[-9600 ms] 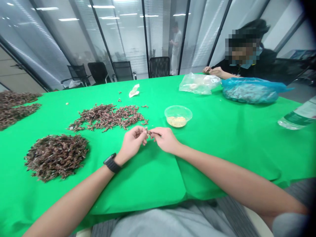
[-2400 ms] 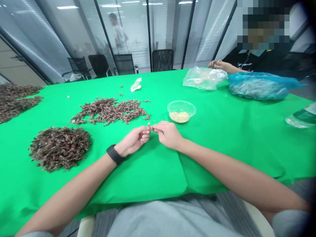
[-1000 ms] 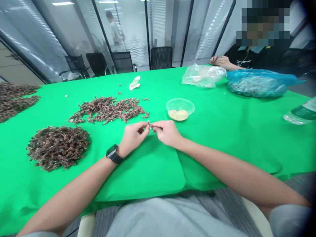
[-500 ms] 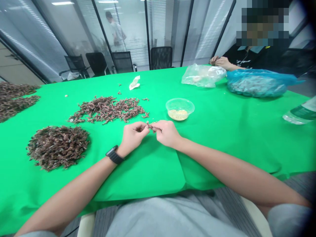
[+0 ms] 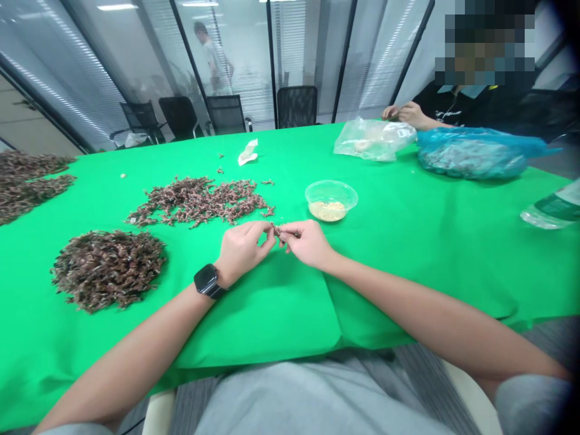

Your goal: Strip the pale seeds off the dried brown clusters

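A small brown piece is pinched over a green cloth, held midway between two bare hands. It lies to the right of the left hand and to the left of the right hand, touched by both, with neither clearly nearer. Its long axis cannot be told, as most of it is covered by fingertips. In the left hand, thumb and forefinger are brought together on the piece, a gap being left behind them; in the right, thumb and forefinger are likewise clamped on it, and the other fingers are curled beneath.

A clear bowl, its bottom covered with pale grains, is set just beyond the right hand, the nearer of the two. Far left of the hands, a loose spread of brown pieces is seen; nearer and farther left, a rounded heap is piled. At far right, a bulging blue bag is placed before a seated co-worker.
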{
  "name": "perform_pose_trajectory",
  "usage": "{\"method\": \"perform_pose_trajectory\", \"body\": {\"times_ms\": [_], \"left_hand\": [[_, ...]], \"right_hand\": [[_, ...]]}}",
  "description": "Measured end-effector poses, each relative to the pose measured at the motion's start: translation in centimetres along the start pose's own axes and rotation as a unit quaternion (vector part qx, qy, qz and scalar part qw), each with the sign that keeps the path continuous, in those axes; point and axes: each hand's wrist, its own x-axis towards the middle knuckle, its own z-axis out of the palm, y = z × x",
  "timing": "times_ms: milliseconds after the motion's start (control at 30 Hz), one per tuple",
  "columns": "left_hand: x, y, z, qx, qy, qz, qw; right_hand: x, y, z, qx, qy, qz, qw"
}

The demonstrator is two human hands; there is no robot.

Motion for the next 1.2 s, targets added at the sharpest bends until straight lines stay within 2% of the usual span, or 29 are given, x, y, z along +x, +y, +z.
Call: {"method": "perform_pose_trajectory", "body": {"times_ms": [167,333,467,667,767,933,1067,1200], "left_hand": [[0.0,0.1,0.0,-0.055,0.006,-0.018,0.998],[0.2,-0.1,-0.1,-0.086,-0.028,-0.023,0.996],[0.1,0.4,0.0,-0.095,-0.020,-0.036,0.995],[0.0,1.9,0.5,-0.186,0.025,-0.119,0.975],[0.2,1.9,0.9,-0.277,0.021,-0.180,0.944],[0.4,1.6,1.4,-0.429,-0.018,-0.278,0.859],[0.4,1.7,1.2,-0.499,-0.041,-0.319,0.805],[0.4,1.5,1.0,-0.533,-0.058,-0.336,0.774]], "right_hand": [[0.0,0.1,0.1,0.032,-0.010,0.009,0.999],[0.1,0.3,0.2,0.057,-0.022,0.019,0.998],[-0.1,0.2,0.1,0.021,-0.014,0.009,1.000],[-0.4,-0.7,0.0,-0.058,0.032,-0.047,0.997],[-0.4,-0.5,0.0,-0.097,0.048,-0.090,0.990],[-0.1,0.1,-0.2,-0.178,0.049,-0.140,0.973],[0.1,0.4,-0.2,-0.201,0.048,-0.159,0.966],[0.1,0.4,-0.3,-0.189,0.055,-0.158,0.968]]}}
